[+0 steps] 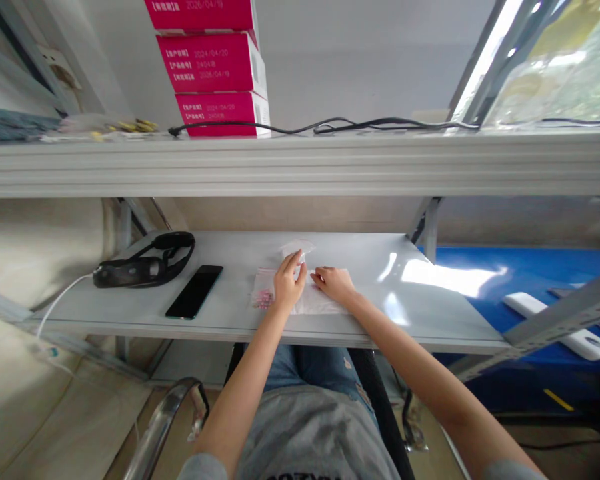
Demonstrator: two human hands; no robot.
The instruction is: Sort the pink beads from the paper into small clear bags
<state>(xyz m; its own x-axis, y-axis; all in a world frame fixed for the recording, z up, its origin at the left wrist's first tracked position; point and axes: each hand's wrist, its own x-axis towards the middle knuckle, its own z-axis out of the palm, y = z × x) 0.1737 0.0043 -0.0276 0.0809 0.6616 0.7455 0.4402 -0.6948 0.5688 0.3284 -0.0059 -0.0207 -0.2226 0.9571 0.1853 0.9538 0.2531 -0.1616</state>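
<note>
My left hand (290, 279) is over the middle of the grey table, its fingers curved forward and the thumb held apart. Its fingertips reach the near edge of a small clear plastic bag (296, 247). Beside this hand, on its left, lies a clear bag of small pink and red pieces (264, 299), too small to name. To the right, my right hand (334, 283) rests low with its fingers curled together; whatever they may hold is hidden. Beneath it is a whitish, see-through sheet or flat bag (320, 305), partly covered by both hands.
A black phone (194, 292) and a black band-shaped device (145, 267) with a white cable lie to the left. Overhead runs a shelf edge (300, 167) bearing pink boxes (210, 63) and a black cable (350, 125). A metal post (565, 310) stands at right.
</note>
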